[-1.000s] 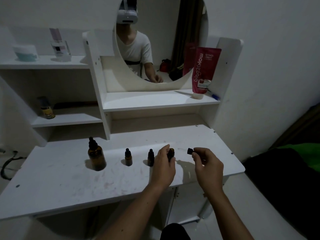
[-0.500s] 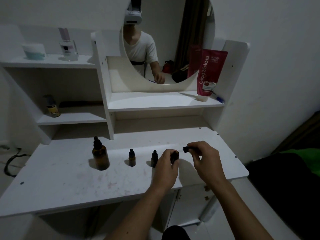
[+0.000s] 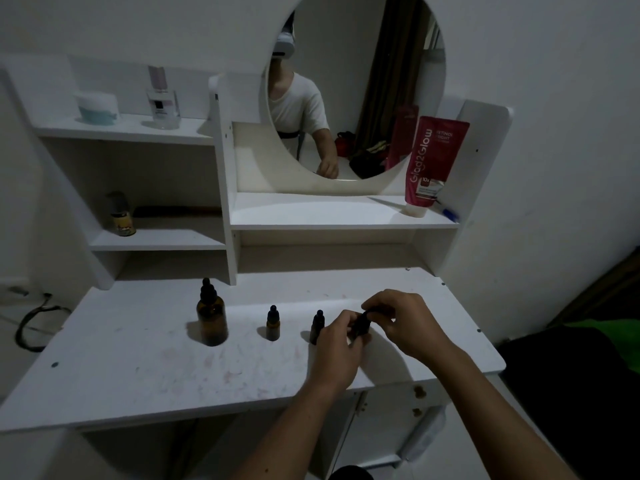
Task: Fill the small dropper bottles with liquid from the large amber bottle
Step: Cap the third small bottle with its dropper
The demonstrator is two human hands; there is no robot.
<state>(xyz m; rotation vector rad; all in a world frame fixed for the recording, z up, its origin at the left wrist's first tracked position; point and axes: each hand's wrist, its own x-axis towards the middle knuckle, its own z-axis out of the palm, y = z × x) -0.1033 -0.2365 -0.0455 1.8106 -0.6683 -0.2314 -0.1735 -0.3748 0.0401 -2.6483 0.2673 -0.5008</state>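
Gripping a small dropper bottle [image 3: 360, 327] between both hands, you work at the white tabletop [image 3: 138, 368]. Your left hand [image 3: 337, 344] curls its fingers round the bottle's body, while your right hand [image 3: 403, 323] closes its fingertips on the black dropper cap [image 3: 367, 311] at the top; whether the cap is seated or loose cannot be told. Just to the left of your left hand stands a second small bottle [image 3: 317, 326], partly hidden behind your knuckles. Further left stands a third small bottle [image 3: 273, 323], upright and capped. Well to the left of both hands, the large amber bottle [image 3: 212, 318] stands upright with its dropper top on. Beyond your hands, a round mirror [image 3: 356, 88] reflects you, and a red tube [image 3: 431, 161] leans on the shelf.
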